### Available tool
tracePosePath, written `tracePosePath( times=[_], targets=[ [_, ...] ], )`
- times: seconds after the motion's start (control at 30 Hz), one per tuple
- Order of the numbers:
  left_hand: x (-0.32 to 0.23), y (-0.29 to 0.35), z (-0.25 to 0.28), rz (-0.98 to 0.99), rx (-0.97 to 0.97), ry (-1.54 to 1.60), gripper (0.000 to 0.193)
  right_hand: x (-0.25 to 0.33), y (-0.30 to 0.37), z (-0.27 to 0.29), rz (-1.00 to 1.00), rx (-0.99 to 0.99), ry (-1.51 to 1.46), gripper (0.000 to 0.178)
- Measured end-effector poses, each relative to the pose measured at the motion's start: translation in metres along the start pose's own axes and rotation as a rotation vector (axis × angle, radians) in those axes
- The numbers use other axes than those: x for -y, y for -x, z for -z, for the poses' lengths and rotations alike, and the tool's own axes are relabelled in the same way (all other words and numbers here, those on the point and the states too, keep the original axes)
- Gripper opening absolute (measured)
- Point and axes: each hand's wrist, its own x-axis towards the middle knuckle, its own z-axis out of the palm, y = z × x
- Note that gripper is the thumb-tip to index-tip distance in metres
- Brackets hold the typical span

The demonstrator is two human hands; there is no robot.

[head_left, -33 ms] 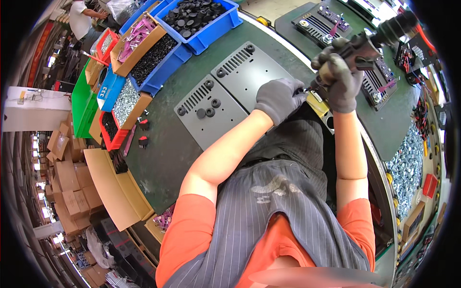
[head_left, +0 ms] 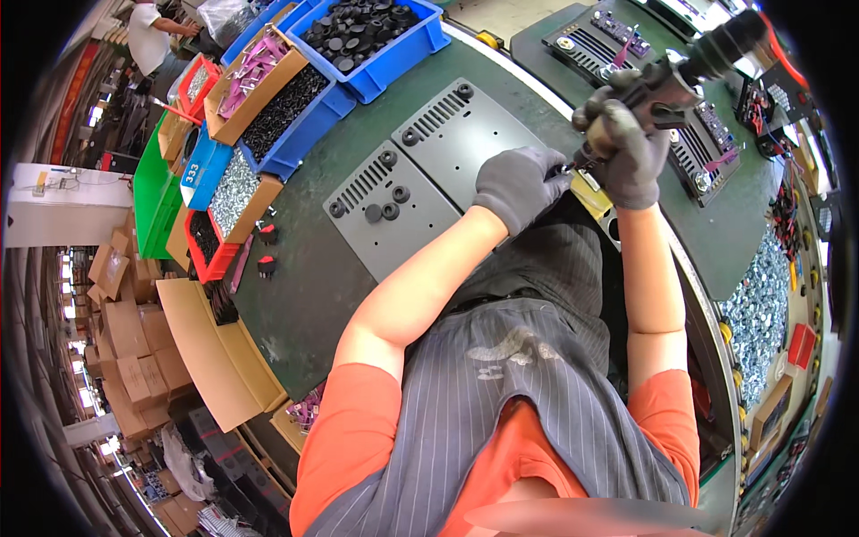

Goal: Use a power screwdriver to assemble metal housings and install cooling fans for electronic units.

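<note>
My right hand (head_left: pixel 631 161) is wrapped round a dark power screwdriver (head_left: pixel 667 89), its bit end pointing down and left. In a dark grey glove, my left hand (head_left: pixel 523 188) is closed at the bit's tip, over the table's near edge. Its fingertips pinch something small and dark that I cannot make out. Left of it lie two grey metal plates (head_left: pixel 470 134) side by side, with slots and small holes. Black round rubber feet (head_left: pixel 401 193) sit on them, several at the corners and a few loose on the nearer plate.
Blue bins hold black round caps (head_left: pixel 358 36) and small black parts (head_left: pixel 286 107). Silver screws (head_left: pixel 234 190) fill a box beside a red bin (head_left: pixel 210 246). Slotted plates with circuit boards (head_left: pixel 604 45) lie at the far right. Another person (head_left: pixel 152 36) stands at the far left.
My right hand and the screwdriver have shifted slightly to the left. My left hand and the metal plates look almost unmoved.
</note>
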Motion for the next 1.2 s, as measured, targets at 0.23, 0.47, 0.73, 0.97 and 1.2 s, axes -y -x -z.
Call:
tracePosePath(
  times=[0.23, 0.47, 0.73, 0.97, 1.2],
  targets=[
    [0.001, -0.002, 0.0, 0.059, 0.024, -0.046, 0.031, -0.018, -0.004, -0.008, -0.178, 0.159, 0.218, 0.039],
    [0.03, 0.019, 0.03, 0.497, -0.041, 1.234, 0.042, -0.026, -0.007, -0.002, -0.268, 0.186, 0.158, 0.037],
    [0.044, 0.096, 0.045, 0.515, -0.221, 1.578, 0.033, -0.004, 0.003, -0.017, -0.086, 0.209, -0.017, 0.043],
    [0.038, 0.117, 0.038, 0.459, -0.148, 1.843, 0.03, 0.023, 0.036, -0.053, -0.025, 0.477, -0.567, 0.046],
    [0.038, 0.136, 0.041, 0.467, -0.027, 2.138, 0.027, 0.01, 0.05, -0.085, 0.011, 0.414, -0.592, 0.048]
  ],
)
